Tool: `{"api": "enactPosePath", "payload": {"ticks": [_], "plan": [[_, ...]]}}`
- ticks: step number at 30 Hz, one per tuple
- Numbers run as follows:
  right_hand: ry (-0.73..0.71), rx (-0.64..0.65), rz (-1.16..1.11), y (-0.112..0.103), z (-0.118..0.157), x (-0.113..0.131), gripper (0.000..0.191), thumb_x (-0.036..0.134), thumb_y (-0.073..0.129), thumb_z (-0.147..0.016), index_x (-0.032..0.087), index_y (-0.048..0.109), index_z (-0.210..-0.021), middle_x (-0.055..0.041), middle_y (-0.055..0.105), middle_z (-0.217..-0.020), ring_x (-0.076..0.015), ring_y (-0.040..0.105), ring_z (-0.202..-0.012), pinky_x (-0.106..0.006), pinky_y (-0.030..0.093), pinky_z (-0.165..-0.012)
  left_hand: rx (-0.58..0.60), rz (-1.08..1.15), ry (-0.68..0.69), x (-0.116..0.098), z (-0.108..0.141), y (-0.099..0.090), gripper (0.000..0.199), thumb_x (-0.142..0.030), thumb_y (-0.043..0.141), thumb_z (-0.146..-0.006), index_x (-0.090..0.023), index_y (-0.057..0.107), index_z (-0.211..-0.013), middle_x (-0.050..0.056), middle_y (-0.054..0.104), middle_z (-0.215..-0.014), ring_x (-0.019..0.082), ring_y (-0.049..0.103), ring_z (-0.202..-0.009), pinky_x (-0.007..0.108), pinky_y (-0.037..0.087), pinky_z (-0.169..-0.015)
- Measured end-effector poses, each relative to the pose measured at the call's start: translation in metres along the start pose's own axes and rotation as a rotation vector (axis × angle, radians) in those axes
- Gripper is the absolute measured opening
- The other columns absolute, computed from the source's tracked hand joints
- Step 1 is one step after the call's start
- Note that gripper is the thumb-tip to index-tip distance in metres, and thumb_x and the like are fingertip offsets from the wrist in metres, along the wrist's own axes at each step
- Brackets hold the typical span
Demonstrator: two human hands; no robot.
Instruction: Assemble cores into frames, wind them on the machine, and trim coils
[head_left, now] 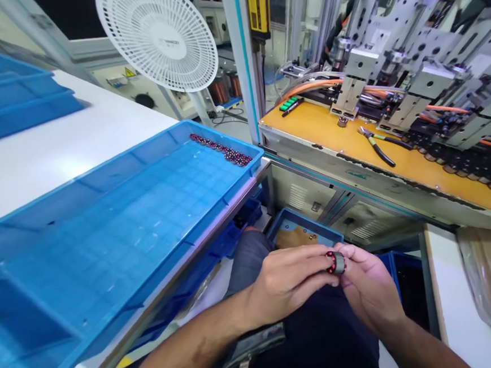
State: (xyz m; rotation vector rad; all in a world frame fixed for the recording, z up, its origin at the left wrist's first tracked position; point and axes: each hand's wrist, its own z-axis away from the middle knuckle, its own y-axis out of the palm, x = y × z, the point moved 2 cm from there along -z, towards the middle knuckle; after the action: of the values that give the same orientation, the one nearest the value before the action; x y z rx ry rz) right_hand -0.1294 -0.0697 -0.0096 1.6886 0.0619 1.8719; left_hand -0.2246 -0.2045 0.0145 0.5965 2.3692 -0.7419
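Observation:
A small ring-shaped metal part [335,262] with a grey side and a black face with red spots is held over my lap. My left hand [293,276] grips it from the left with bent fingers. On the other side, my right hand [366,282] pinches it with thumb and fingers. Similar red and black parts [237,157] stand in a row with a small cluster at the far end of the long blue tray [133,215] to the left.
A white fan [168,40] stands behind the tray. Pliers [378,146] lie on the orange machine bench [309,123], near a row of dark parts [460,161]. Stacked blue trays [13,94] are at far left. A blue bin [328,233] sits beyond my hands.

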Motion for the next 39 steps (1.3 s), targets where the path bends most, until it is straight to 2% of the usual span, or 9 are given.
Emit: {"api": "enactPosePath", "payload": {"ticks": [3, 6, 11, 16, 23, 26, 32, 39], "plan": [[-0.039, 0.037, 0.086, 0.000, 0.003, -0.001, 0.016, 0.033, 0.073, -0.084, 0.019, 0.067, -0.080, 0.0007, 0.057, -0.077, -0.0098, 0.054, -0.064, -0.023, 0.047, -0.061, 0.000, -0.049, 0.008, 0.003, 0.003, -0.002, 0.016, -0.016, 0.068, -0.086, -0.018, 0.075, -0.100, 0.011, 0.079, -0.100, 0.020, 0.077, -0.086, 0.023, 0.062, -0.075], [-0.200, 0.031, 0.252, 0.002, 0.009, 0.005, 0.012, 0.025, 0.065, -0.090, 0.019, 0.065, -0.080, 0.0003, 0.056, -0.076, -0.0112, 0.055, -0.069, -0.024, 0.046, -0.064, -0.077, 0.044, 0.008, 0.004, 0.006, -0.001, 0.016, -0.017, 0.071, -0.084, -0.021, 0.076, -0.099, 0.007, 0.080, -0.095, 0.020, 0.077, -0.082, 0.024, 0.063, -0.073], [-0.487, 0.030, 0.492, 0.013, 0.022, 0.025, 0.014, 0.015, 0.061, -0.088, 0.018, 0.061, -0.075, -0.0005, 0.057, -0.071, -0.0116, 0.055, -0.066, -0.024, 0.045, -0.061, -0.178, 0.273, -0.129, 0.006, 0.009, 0.002, 0.008, -0.023, 0.077, -0.078, -0.022, 0.078, -0.086, 0.004, 0.081, -0.085, 0.020, 0.077, -0.073, 0.026, 0.063, -0.067], [-0.617, 0.083, 0.678, 0.014, 0.028, 0.041, 0.013, 0.007, 0.061, -0.082, 0.019, 0.058, -0.079, 0.0005, 0.059, -0.072, -0.0101, 0.057, -0.064, -0.023, 0.046, -0.061, -0.177, 0.368, -0.235, 0.007, 0.010, 0.004, 0.007, -0.025, 0.080, -0.075, -0.021, 0.078, -0.081, 0.005, 0.081, -0.081, 0.020, 0.076, -0.069, 0.028, 0.063, -0.062], [-0.648, 0.206, 0.894, 0.004, 0.031, 0.060, 0.003, 0.017, 0.065, -0.088, 0.019, 0.065, -0.089, -0.0031, 0.065, -0.077, -0.0127, 0.061, -0.067, -0.025, 0.050, -0.061, -0.122, 0.313, -0.193, 0.003, 0.009, 0.006, 0.013, -0.017, 0.081, -0.074, -0.024, 0.079, -0.085, 0.005, 0.081, -0.087, 0.020, 0.076, -0.071, 0.028, 0.063, -0.065], [-0.653, 0.216, 0.940, 0.000, 0.032, 0.061, 0.006, 0.016, 0.062, -0.090, 0.020, 0.068, -0.089, -0.0032, 0.065, -0.076, -0.0126, 0.060, -0.066, -0.025, 0.049, -0.059, -0.070, 0.234, -0.116, 0.000, 0.007, 0.006, 0.014, -0.016, 0.078, -0.076, -0.024, 0.079, -0.089, 0.006, 0.081, -0.091, 0.020, 0.077, -0.073, 0.027, 0.063, -0.067], [-0.542, 0.193, 0.871, -0.009, 0.029, 0.054, 0.009, 0.016, 0.061, -0.089, 0.019, 0.062, -0.081, -0.0019, 0.062, -0.073, -0.0128, 0.057, -0.065, -0.026, 0.046, -0.061, 0.028, 0.119, 0.064, -0.012, -0.007, 0.004, 0.024, -0.012, 0.075, -0.079, -0.018, 0.074, -0.103, 0.012, 0.080, -0.096, 0.021, 0.077, -0.082, 0.027, 0.063, -0.076], [-0.393, 0.206, 0.733, -0.019, 0.023, 0.042, 0.010, 0.020, 0.062, -0.090, 0.020, 0.063, -0.081, -0.0020, 0.060, -0.074, -0.0141, 0.056, -0.068, -0.027, 0.045, -0.063, 0.020, 0.162, 0.040, -0.018, -0.014, 0.001, 0.012, -0.016, 0.070, -0.084, -0.016, 0.073, -0.096, 0.011, 0.080, -0.088, 0.021, 0.077, -0.082, 0.025, 0.063, -0.075]]}}
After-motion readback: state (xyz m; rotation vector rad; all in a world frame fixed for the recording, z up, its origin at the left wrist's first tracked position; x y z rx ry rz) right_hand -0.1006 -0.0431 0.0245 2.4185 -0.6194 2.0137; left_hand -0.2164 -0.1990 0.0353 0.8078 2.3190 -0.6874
